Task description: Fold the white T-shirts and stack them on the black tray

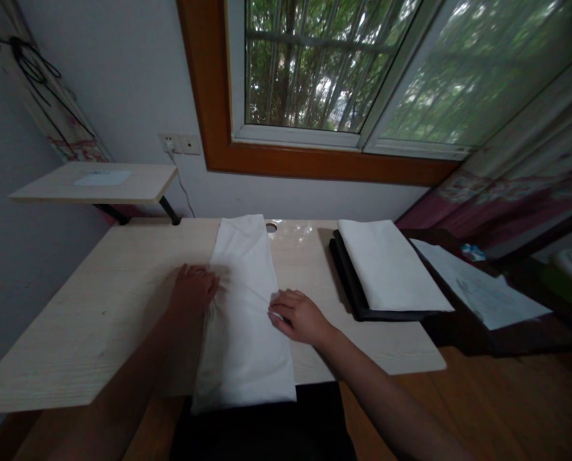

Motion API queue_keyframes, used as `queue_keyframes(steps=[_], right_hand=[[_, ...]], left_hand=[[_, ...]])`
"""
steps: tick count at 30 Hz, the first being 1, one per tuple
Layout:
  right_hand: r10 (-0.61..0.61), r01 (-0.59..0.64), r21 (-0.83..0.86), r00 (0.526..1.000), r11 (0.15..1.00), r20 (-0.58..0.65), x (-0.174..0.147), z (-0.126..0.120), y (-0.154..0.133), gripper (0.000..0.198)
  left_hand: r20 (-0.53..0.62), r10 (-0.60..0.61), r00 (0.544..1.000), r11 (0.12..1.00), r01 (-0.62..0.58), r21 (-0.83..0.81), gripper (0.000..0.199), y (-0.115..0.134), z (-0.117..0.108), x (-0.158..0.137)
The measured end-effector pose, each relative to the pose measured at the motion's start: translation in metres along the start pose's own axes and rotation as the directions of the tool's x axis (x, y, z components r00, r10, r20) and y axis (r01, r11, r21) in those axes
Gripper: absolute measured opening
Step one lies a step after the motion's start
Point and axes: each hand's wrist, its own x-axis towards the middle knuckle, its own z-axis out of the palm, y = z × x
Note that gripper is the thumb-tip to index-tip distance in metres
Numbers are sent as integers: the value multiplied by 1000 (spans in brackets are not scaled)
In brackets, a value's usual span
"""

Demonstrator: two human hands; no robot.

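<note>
A white cloth (247, 339), folded into a long strip, lies lengthwise on the desk (122, 282), its near end hanging slightly over the front edge. My left hand (194, 288) is closed on the strip's left edge, and creases run out from its fingers. On the opposite edge, a little nearer to me, my right hand (302, 315) pinches the cloth between thumb and curled fingers. Part of the left fingertips is hard to make out in the shade.
To the right, a folded white piece (391, 269) rests on a black folded stack (350, 282). A raised shelf (146, 182) with a paper (103, 178) stands at the back left. Beyond the desk's right side lies a printed sheet (482, 288). A window (328, 77) is behind.
</note>
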Motion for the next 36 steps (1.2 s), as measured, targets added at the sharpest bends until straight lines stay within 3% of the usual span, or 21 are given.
queue_keyframes(steps=[4,8,13,18,31,36], right_hand=[[-61,61,7,998,998,26,2,1,-6,26],[29,-27,42,999,999,-41,17,9,-4,24],[159,-161,-34,985,986,-60,51,32,3,45],[172,-172,-127,985,977,-6,72,54,11,61],[331,-327,-219,944,919,-20,34,42,38,62],[394,-399,-193,917,897,-62,44,36,36,52]], left_hand=[[-35,65,997,998,-65,1,36,8,-8,9],[-81,135,988,990,-138,-29,43,22,8,18],[-6,99,995,995,-99,-11,53,37,30,23],[-10,40,999,999,-40,-3,56,35,36,19],[50,-85,995,996,85,11,59,6,37,11],[40,-83,996,997,83,5,58,7,37,11]])
